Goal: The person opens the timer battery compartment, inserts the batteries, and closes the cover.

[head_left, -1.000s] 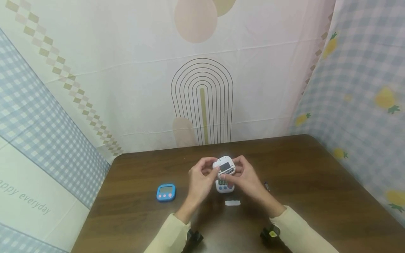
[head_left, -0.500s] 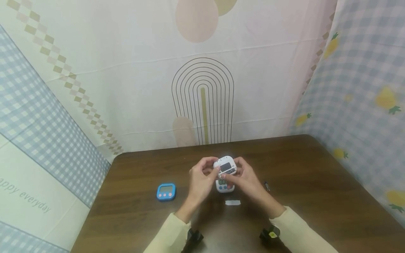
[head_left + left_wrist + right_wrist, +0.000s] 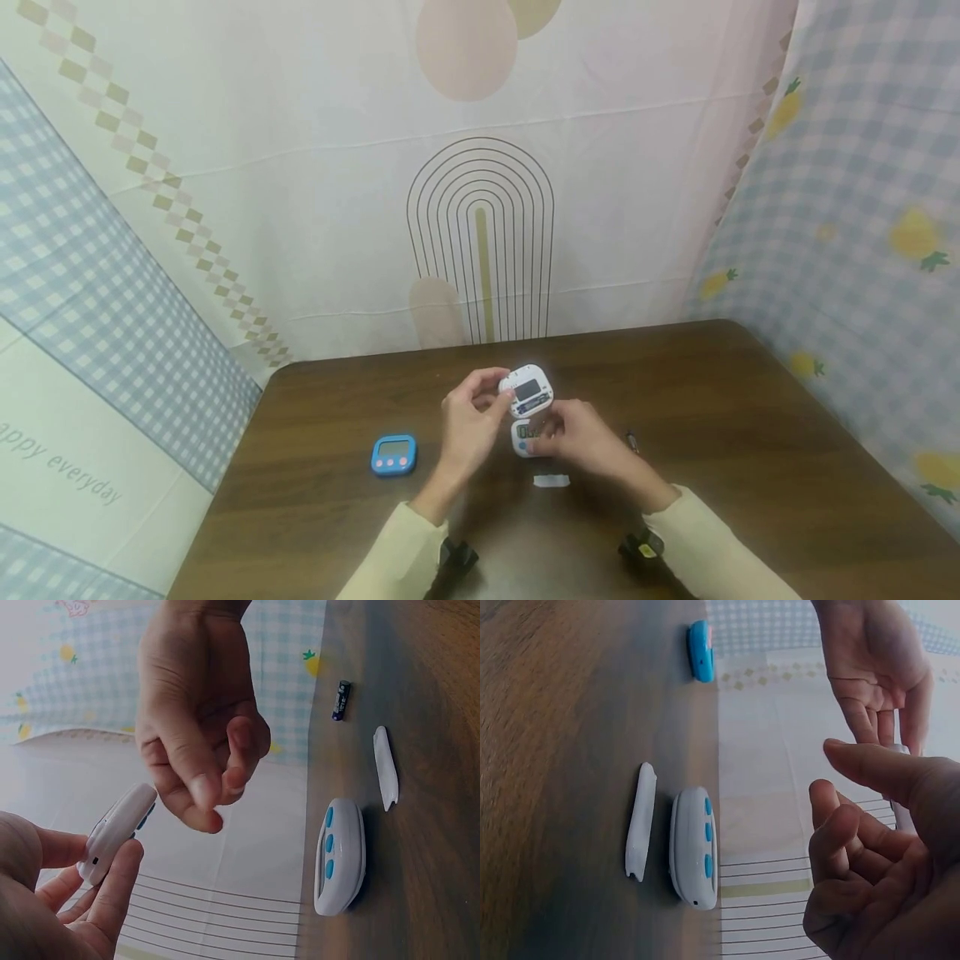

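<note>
My left hand point(image 3: 468, 425) pinches a white digital timer point(image 3: 537, 378) between thumb and fingers, raised over the table with its back facing me. The timer's battery slot is uncovered, and a dark battery-like shape point(image 3: 534, 404) lies in it. Just to the right, my right hand point(image 3: 588, 435) hovers apart from the timer, its fingers loosely bent with nothing between them. Below the hands, a second white timer point(image 3: 346, 859) with blue buttons lies on the table, partly hidden by my right hand in the head view. Nearer me lies a slim white battery cover point(image 3: 552, 481).
A small dark battery point(image 3: 633, 442) lies on the brown table point(image 3: 300, 517) beyond my right wrist. Over on the left sits a blue timer point(image 3: 393, 456) with pink buttons. Patterned cloth point(image 3: 345, 208) hangs behind the table and at both sides.
My right hand has let go of the held timer and dropped slightly down and right. The timer has shifted a little left in my left hand, uncovering its battery slot to view.
</note>
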The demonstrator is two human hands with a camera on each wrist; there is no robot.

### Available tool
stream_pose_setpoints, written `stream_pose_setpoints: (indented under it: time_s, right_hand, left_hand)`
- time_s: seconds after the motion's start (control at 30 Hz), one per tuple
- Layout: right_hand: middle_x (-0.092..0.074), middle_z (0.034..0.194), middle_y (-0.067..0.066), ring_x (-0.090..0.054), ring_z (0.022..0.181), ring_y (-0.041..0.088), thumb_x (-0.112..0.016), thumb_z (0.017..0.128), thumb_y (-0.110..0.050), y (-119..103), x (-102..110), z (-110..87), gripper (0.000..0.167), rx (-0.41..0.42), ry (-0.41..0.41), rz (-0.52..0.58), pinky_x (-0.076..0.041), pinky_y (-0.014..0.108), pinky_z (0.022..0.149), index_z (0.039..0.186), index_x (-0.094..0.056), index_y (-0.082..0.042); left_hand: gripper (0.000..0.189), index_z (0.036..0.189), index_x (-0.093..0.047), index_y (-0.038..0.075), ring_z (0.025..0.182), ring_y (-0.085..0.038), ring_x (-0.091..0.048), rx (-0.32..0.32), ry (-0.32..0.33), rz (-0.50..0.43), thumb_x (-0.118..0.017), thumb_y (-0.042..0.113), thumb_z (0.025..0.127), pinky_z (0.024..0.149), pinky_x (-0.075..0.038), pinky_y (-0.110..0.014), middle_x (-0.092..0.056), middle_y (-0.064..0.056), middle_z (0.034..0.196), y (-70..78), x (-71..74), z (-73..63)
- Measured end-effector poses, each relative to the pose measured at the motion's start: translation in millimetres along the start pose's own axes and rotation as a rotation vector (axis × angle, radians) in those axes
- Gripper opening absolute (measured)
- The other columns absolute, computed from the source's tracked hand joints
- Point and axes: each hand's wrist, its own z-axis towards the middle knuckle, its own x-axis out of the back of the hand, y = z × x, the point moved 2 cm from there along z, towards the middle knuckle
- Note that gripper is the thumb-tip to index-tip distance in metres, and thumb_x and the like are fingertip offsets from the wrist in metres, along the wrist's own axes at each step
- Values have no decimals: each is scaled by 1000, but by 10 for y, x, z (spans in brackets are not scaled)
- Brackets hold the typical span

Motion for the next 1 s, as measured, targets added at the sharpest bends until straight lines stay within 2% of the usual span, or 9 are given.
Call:
stream_pose_setpoints:
  time_s: [0.27, 0.47, 0.7, 1.0]
  right_hand:
    - [-69, 76, -1, -64, 67, 15, -87, 79, -3, 33, -16, 4, 17, 51, -52, -96, -56, 27, 57, 89, -73, -5]
    - [-66, 69, -5, -60, 62, 12, -87, 75, -1, 65, -28, -2, 22, 64, -92, -193, -53, 26, 54, 77, -70, -14]
    - [-64, 67, -5, -59, 60, 13, -87, 77, 2, 82, -62, -41, 24, 23, -150, -278, -50, 27, 53, 75, -70, -14]
    - [-62, 67, -5, -56, 59, 14, -91, 76, -4, 99, -108, -69, 23, -35, -196, -362, -46, 27, 51, 76, -70, -16]
  left_hand:
    - [25, 116, -76, 7, 78, -17, -74, 8, -6, -10, -77, -1, 93, 63, -64, -27, -79, -12, 110, 3, -1, 0]
    - [25, 116, -76, 7, 77, -16, -73, 10, -4, -13, -77, -1, 93, 61, -64, -27, -80, -12, 111, -3, -4, 1]
    - [25, 117, -76, 8, 77, -15, -72, 17, 0, -11, -77, 0, 93, 60, -64, -28, -79, -11, 111, 2, 0, -7]
    - [25, 117, -76, 8, 78, -16, -73, 21, 0, -4, -77, 1, 93, 62, -64, -29, -80, -11, 112, 9, 3, -7]
